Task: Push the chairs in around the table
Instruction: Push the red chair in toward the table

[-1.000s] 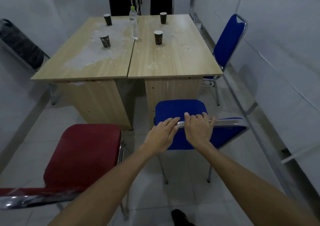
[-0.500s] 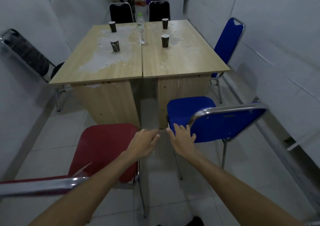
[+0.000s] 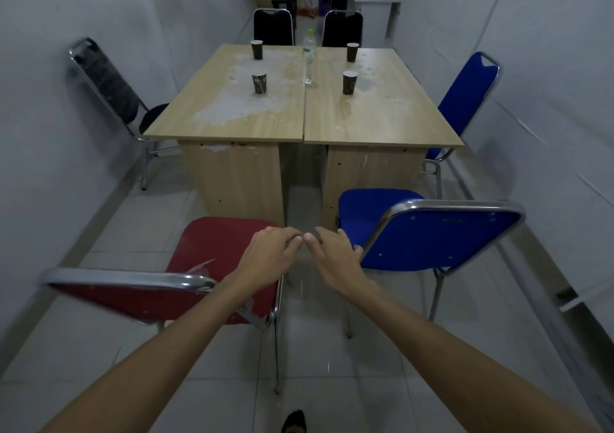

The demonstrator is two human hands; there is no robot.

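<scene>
Two wooden tables point(image 3: 382, 123) stand pushed together. A blue chair point(image 3: 428, 236) stands at the near right end, its seat close to the table leg. A red chair point(image 3: 212, 263) stands at the near left, set back from the table. My left hand point(image 3: 269, 256) hovers over the red seat's right edge with its fingers loosely curled, holding nothing. Beside the blue chair's backrest, my right hand point(image 3: 335, 256) hangs empty with fingers apart. The two hands almost touch in the gap between the chairs.
Another blue chair point(image 3: 468, 94) stands at the table's right side, a black chair point(image 3: 109, 87) at the left by the wall, and two black chairs point(image 3: 272, 27) at the far end. Several paper cups point(image 3: 259, 83) and a water bottle point(image 3: 308, 60) are on the tabletop. Walls run close on both sides.
Both hands let go of the blue chair's backrest and moved left into the gap between the chairs. The view has backed away and shifted left, showing more of the red chair.
</scene>
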